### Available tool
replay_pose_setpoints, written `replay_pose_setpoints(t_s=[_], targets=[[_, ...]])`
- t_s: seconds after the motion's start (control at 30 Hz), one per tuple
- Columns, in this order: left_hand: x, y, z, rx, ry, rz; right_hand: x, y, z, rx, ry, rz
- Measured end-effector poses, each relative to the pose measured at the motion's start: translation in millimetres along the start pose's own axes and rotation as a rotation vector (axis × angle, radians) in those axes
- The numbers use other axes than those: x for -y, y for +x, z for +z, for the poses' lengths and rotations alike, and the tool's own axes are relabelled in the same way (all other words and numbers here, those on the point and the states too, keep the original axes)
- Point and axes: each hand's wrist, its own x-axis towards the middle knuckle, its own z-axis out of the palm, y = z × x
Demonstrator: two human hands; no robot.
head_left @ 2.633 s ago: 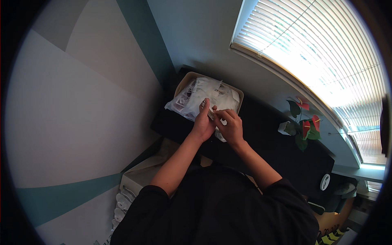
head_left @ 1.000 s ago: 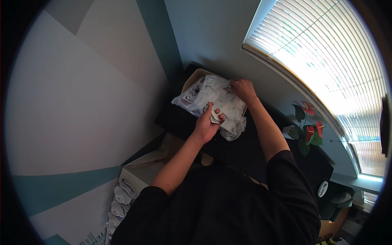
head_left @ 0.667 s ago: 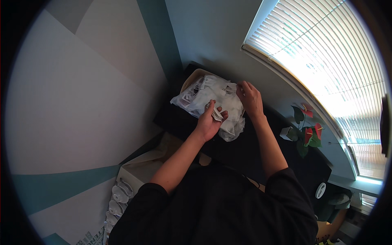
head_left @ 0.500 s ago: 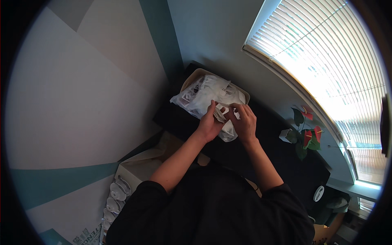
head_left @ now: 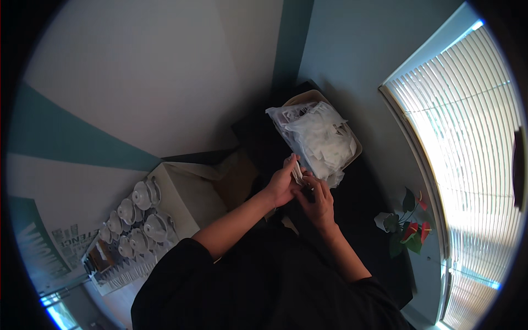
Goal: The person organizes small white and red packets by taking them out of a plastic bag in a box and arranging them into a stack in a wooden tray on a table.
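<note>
My left hand is closed around a small stack of flat, pale pieces, too small to name more exactly. From the right, my right hand meets the stack's near end with bent fingers pressed to it. Just beyond both hands, a clear plastic bag stuffed with white pieces fills a beige bin. The bag's edge hangs over the bin's left side.
The bin stands on a black table. A potted plant with red flowers is at right, by the window blinds. An open cardboard box sits left of my forearm, with several clear, rounded holders beside it.
My view has turned left, so the bin sits farther right in it. Both hands have drawn back from the bag, and the right has come lower, against the stack.
</note>
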Motion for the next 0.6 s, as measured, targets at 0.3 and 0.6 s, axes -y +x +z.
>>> replay_pose_setpoints(t_s=[0.3,0.6], targets=[[16.8,-143.2,-35.3,-0.153,-0.144,0.402,65.5,-30.5,53.6,0.369,0.171,-0.249],[57.6,-328.1,-122.3,-0.311,-0.217,0.774,192.4,-120.9,123.2,0.634,0.358,-0.506]])
